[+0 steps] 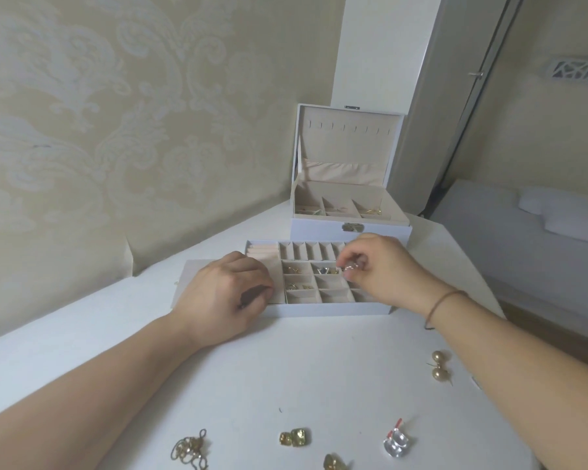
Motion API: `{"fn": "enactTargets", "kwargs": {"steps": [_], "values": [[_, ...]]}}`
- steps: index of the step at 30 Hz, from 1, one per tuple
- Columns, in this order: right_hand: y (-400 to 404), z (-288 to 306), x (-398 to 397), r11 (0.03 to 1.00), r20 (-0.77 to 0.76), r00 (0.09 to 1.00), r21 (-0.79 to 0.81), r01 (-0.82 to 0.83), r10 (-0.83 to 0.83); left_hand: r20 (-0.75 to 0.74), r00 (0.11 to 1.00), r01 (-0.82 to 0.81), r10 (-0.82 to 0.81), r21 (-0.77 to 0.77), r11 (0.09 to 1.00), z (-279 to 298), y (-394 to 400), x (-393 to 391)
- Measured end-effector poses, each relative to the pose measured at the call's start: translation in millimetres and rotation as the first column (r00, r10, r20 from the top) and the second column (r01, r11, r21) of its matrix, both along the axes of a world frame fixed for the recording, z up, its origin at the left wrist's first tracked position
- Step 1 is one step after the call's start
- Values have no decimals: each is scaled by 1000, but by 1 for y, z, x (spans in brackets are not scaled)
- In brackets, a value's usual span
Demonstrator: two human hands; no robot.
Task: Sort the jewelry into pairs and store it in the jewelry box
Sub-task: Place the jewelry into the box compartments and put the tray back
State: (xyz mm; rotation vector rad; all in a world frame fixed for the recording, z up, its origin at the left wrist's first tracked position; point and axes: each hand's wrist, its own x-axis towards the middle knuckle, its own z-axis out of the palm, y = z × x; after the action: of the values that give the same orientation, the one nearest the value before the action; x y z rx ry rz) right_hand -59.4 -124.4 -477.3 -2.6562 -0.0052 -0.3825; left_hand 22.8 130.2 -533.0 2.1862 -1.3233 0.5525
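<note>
A white jewelry box (350, 228) stands open at the back of the table, gold pieces lying in its lower compartments. In front of it lies its removable divided tray (319, 308), with small gold and silver pieces in a few cells. My left hand (224, 293) rests on the tray's left end, fingers curled against its edge. My right hand (381, 266) hovers over the tray's right side and pinches a small silvery earring (350, 268) between fingertips. Loose on the table near me lie two gold ball studs (439, 364), clear earrings (397, 444), yellow-green square earrings (294, 437) and a gold chain piece (189, 447).
The white table (319, 368) meets a patterned wall on the left. To the right are a mirrored door and a bed with white pillows (557, 215). Another yellowish stone piece (333, 463) lies at the bottom edge. A flat beige liner (192, 269) sits under the tray's left side.
</note>
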Motion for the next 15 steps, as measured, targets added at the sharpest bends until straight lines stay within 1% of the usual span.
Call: {"fn": "enactTargets", "kwargs": {"steps": [2, 8, 12, 15], "values": [[14, -4, 10, 1000, -4, 1000, 12, -3, 3, -1, 1000, -2, 2, -1, 1000, 0, 0, 0], [23, -18, 19, 999, -44, 999, -24, -23, 22, -4, 1000, 10, -10, 0, 1000, 1, 1, 2], [18, -11, 9, 996, -77, 993, -5, -88, 87, -2, 1000, 12, -12, -2, 1000, 1, 1, 1], [2, 5, -7, 997, 16, 997, -2, -71, 71, -3, 1000, 9, -9, 0, 1000, 1, 2, 1]]}}
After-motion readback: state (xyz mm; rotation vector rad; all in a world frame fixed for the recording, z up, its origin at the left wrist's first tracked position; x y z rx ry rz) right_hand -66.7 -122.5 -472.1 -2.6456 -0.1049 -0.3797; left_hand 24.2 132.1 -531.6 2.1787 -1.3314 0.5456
